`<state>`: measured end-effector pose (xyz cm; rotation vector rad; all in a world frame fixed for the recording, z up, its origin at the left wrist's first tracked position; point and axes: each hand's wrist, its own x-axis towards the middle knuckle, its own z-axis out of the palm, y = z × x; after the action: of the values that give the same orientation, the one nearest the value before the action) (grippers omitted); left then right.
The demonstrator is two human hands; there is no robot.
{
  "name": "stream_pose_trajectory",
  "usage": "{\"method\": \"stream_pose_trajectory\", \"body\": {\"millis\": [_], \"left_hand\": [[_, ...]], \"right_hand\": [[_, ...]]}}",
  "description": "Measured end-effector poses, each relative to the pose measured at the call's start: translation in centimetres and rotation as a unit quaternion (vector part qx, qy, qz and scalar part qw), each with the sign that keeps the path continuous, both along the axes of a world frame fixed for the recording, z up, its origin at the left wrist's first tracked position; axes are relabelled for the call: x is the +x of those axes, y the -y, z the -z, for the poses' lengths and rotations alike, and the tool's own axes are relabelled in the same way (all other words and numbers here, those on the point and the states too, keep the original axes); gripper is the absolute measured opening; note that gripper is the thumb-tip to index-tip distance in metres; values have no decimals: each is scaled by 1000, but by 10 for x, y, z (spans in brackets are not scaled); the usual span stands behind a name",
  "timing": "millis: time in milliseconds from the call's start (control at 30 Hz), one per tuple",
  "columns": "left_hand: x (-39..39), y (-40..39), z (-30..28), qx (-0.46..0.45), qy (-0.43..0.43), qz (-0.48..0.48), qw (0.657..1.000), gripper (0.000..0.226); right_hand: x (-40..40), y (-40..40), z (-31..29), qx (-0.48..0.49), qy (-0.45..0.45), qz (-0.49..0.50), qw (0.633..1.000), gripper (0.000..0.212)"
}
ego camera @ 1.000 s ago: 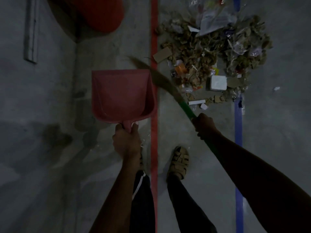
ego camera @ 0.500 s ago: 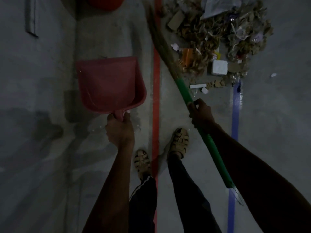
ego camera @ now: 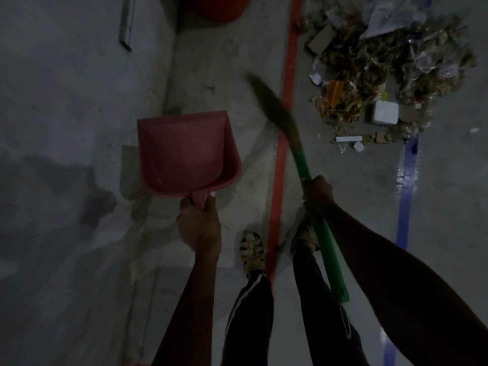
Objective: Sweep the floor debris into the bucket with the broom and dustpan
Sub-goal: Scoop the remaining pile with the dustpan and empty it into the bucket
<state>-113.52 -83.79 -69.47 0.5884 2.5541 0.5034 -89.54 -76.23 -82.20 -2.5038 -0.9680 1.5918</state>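
The red plastic dustpan (ego camera: 186,153) is gripped by its handle in the left hand (ego camera: 199,227), left of the red floor stripe (ego camera: 281,159). The green-handled straw broom (ego camera: 298,154) is clamped in the right hand (ego camera: 318,194), bristles blurred across the stripe. The debris pile of dry leaves, paper and plastic (ego camera: 388,67) sits right of the stripe, and the red bucket (ego camera: 219,7) is at the top, left of it.

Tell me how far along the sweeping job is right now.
Barely begun. Done: both tools are picked up, the left hand gripping the empty red dustpan, the right hand gripping the broom. In hand: the bristles are off to the pile's left. Left: the whole debris pile remains unswept, and nothing has reached the red bucket.
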Motion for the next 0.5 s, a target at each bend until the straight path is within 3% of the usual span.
{"method": "stream_pose_trajectory", "body": {"millis": [100,267,400,500], "left_hand": [[-15,-5,0,4,1,-5,1000,44],[-34,-11,4,11,3,10,1000,48],[-37,-10,8,15,15,35,999,49],[-32,-7,9,23,23,61,998,47]], "right_hand": [[-10,-14,-12,35,2,21,999,20],[-56,-41,-21,119,-24,-45,992,29],[-88,-55,-24,77,-65,-104,989,32],[-85,-53,-18,21,-39,-146,988,31]]}}
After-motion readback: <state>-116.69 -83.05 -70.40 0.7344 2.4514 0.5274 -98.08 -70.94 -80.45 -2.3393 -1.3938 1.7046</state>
